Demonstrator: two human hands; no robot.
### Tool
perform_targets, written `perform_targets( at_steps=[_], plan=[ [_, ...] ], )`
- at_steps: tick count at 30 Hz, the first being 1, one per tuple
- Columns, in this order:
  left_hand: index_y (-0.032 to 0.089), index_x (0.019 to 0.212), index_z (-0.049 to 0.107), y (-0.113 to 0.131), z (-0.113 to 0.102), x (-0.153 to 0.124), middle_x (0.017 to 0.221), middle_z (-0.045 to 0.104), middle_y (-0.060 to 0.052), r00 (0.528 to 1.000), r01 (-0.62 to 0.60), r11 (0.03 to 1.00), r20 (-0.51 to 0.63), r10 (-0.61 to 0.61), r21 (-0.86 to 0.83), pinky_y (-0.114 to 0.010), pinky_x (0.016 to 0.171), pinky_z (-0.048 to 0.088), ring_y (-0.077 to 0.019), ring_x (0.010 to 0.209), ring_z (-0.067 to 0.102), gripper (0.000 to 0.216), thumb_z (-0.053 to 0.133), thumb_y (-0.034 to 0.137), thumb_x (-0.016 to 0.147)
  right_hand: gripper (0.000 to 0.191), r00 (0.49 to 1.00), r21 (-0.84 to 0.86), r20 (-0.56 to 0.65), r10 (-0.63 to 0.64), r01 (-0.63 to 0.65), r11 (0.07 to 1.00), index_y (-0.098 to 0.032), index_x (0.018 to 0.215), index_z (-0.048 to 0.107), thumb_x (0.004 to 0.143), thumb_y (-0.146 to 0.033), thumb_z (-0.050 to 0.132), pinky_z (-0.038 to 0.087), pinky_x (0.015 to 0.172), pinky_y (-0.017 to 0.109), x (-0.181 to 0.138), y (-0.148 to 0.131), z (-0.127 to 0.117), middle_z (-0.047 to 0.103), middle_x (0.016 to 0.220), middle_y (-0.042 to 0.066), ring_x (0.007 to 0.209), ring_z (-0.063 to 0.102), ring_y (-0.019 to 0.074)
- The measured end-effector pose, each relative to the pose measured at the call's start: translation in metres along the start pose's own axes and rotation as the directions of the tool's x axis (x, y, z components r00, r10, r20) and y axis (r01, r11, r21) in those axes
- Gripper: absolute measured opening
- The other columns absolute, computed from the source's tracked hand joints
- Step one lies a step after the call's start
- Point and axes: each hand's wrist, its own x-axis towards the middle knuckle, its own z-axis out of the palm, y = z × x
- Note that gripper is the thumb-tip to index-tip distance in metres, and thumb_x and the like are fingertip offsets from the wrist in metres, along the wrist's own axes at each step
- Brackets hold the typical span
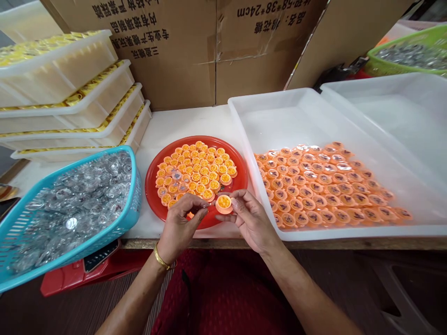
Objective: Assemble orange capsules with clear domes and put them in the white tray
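Orange cup (224,203) was in my fingers, over the near right part of the red tray. White table (195,118) ran under everything. Cardboard (181,70) stood along its back, printing upside down. On my right, a white bin (275,116) had rows of orange pieces (316,167) with shiny tops and dark prints, mostly in its near half; second white bin (394,97) beyond it. Stacked tubs (52,83) of yellow items were back left, blue basket (134,186) of clear packets (87,186) in front of them. Red tray (152,186) sat between basket and bin, packed with more cups like mine. My right hand (254,225) gripped the cup at its right edge, thumb and fingertips. My left hand (179,228) had thumb and index close together just beside its left edge; can't tell if they gripped anything. Cup was face up, yellow bits inside
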Motion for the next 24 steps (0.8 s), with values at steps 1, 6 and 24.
perform_targets(
  at_steps=[1, 6, 24],
  plan=[
    [0.018, 0.082, 0.066, 0.0, -0.001, 0.0, 0.084, 0.064, -0.002, 1.0, -0.008, 1.0, 0.007, 0.008, 0.01, -0.025, 0.071, 0.045, -0.0128, 0.08, 0.058, 0.003, 0.062, 0.017, 0.083, 0.022, 1.0, 0.003, -0.004, 0.002, -0.002, 1.0, -0.023, 0.087, 0.055, 0.079, -0.038, 0.069, 0.061, 0.075, 0.039, 0.0, 0.0, 0.0, 0.062, 0.105, 0.002, 0.097, 0.061, 0.0191],
    [0.018, 0.09, 0.068, 0.008, -0.009, 0.009, 0.08, 0.065, -0.002, 0.965, 0.11, 0.993, 0.243, -0.099, -0.031, -0.024, 0.065, 0.047, -0.0121, 0.071, 0.059, 0.013, 0.057, 0.023, 0.087, 0.02, 0.999, 0.0, 0.024, 0.021, -0.021, 1.0, -0.022, 0.087, 0.055, 0.081, -0.036, 0.069, 0.06, 0.077, 0.038, 0.001, 0.002, 0.0, 0.06, 0.112, 0.002, 0.101, 0.06, 0.0186],
    [0.015, 0.09, 0.071, 0.009, 0.001, 0.033, 0.064, 0.063, 0.0, 0.856, 0.481, 0.812, 0.379, -0.353, -0.33, -0.02, 0.055, 0.045, -0.0078, 0.057, 0.054, 0.021, 0.069, 0.031, 0.077, 0.021, 0.998, 0.014, 0.04, 0.043, -0.044, 0.999, -0.021, 0.092, 0.058, 0.081, -0.036, 0.068, 0.057, 0.074, 0.035, 0.003, 0.01, 0.004, 0.068, 0.085, 0.0, 0.077, 0.068, 0.016]
  ],
)
